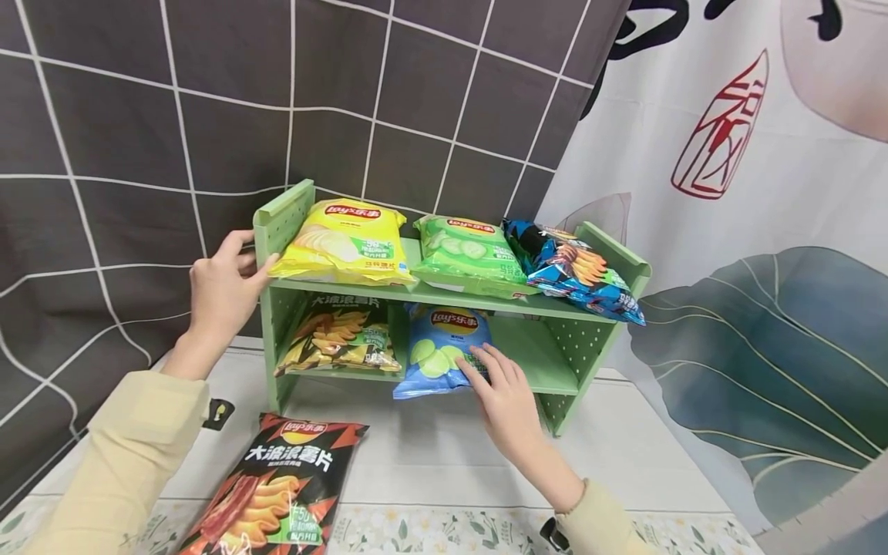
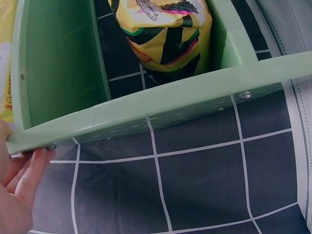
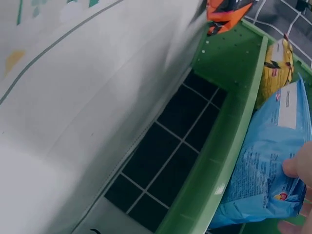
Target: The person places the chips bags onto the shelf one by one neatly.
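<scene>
In the head view my left hand (image 1: 225,289) grips the left side panel of a green two-tier shelf (image 1: 479,297), thumb at its front edge. The left wrist view shows fingers (image 2: 31,173) against that panel's outer face. My right hand (image 1: 505,397) holds the right part of a blue Lay's chip bag (image 1: 444,351) on the lower tier; the bag's bottom end juts over the front edge. In the right wrist view a digit presses the bag's printed face; the other fingers are partly cut off. A black-and-yellow chip bag (image 1: 340,335) lies left of it.
The upper tier carries a yellow chip bag (image 1: 347,243), a green chip bag (image 1: 475,254) and a dark blue chip bag (image 1: 576,266), which overhangs the right front. A black-and-red chip bag (image 1: 277,486) lies on the white table (image 1: 416,470) in front. A dark checked cloth (image 1: 229,139) hangs behind.
</scene>
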{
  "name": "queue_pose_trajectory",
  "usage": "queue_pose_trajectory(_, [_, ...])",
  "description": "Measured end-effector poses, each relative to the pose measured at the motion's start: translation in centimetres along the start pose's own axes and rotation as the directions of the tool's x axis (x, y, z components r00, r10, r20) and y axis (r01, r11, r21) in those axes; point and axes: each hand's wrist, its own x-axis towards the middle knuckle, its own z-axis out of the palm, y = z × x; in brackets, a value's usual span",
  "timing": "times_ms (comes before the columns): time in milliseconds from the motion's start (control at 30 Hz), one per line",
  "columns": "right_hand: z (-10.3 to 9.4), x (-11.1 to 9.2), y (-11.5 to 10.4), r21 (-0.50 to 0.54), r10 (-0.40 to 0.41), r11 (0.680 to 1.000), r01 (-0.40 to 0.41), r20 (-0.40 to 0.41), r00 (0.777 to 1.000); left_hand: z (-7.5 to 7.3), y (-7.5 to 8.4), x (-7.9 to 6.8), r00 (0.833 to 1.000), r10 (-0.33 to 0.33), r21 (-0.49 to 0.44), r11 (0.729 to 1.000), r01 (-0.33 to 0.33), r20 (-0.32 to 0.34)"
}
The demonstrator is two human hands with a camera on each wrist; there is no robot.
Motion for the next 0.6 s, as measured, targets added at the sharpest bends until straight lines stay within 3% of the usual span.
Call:
queue_pose_trajectory(133, [0.08,0.15,-0.21,-0.002,-0.002,1.0,0.001,-0.133,0.991,0.12,0.01,0.01,1.0,0.009,0.004,1.0,-0.009,-0.008])
queue_pose_trajectory(233, [0.11,0.24,-0.34,-0.007,-0.004,1.0,0.003,-0.18,0.984,0.08,0.09,0.03,1.0,0.011,0.005,1.0,-0.011,-0.01])
queue_pose_trajectory(600, [0.85,0.28,-0.28,0.03,0.048,0.999,-0.044,-0.142,0.989,0.11,0.07,-0.02,1.0,0.011,0.003,1.0,-0.011,-0.009])
